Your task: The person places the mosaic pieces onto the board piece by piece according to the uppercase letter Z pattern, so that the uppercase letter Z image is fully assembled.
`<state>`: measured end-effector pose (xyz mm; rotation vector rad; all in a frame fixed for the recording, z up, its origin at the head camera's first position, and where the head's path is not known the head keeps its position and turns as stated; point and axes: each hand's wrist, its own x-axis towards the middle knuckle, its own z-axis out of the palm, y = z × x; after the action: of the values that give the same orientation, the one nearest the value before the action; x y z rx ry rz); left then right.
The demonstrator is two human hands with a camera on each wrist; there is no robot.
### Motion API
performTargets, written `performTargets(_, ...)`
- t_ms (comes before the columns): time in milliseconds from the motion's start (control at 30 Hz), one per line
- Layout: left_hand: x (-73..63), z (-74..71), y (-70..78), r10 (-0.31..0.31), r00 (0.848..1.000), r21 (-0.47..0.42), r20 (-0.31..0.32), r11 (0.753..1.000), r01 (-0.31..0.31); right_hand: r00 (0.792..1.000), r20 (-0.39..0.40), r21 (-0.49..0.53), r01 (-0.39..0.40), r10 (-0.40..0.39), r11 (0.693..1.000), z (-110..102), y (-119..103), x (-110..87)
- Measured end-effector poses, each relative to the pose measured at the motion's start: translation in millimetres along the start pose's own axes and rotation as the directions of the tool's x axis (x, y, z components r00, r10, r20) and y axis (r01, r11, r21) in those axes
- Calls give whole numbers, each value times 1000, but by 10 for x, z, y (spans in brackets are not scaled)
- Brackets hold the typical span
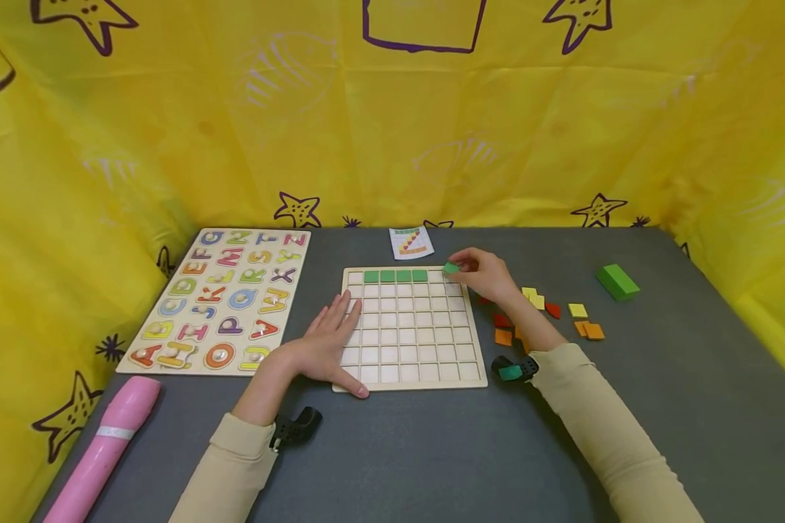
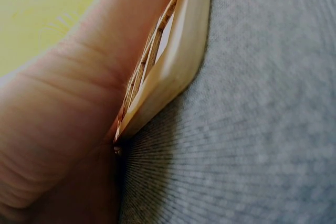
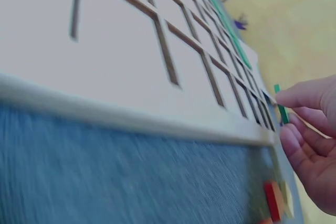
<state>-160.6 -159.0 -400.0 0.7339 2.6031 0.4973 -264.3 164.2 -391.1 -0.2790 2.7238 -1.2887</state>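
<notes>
A wooden grid board (image 1: 408,335) lies flat on the grey table, with several green square tiles (image 1: 403,276) set side by side in its top row. My left hand (image 1: 327,338) rests on the board's left edge, fingers stretched out and thumb at the near left corner. At the far right corner my right hand (image 1: 487,274) pinches a green tile (image 1: 452,268) between thumb and fingers. In the right wrist view that tile (image 3: 282,104) stands on edge in the fingertips, right by the board's corner.
Loose yellow tiles (image 1: 577,311), orange tiles (image 1: 594,332) and red tiles (image 1: 552,310) lie right of the board. Behind it is a pattern card (image 1: 411,243). A green block (image 1: 618,282) stands farther right. An alphabet puzzle (image 1: 219,301) and a pink tube-like object (image 1: 107,450) lie left.
</notes>
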Motion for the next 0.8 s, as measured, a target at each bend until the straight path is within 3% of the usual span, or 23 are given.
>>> performTargets(367, 0, -11, 13, -10, 1000, 11, 6, 1000, 10, 990, 42, -27, 134, -132, 991, 199, -79, 58)
performTargets(800, 7, -7, -1, -7, 1000, 13, 7, 1000, 7, 992, 12, -4, 122, -122, 992, 190, -34, 45)
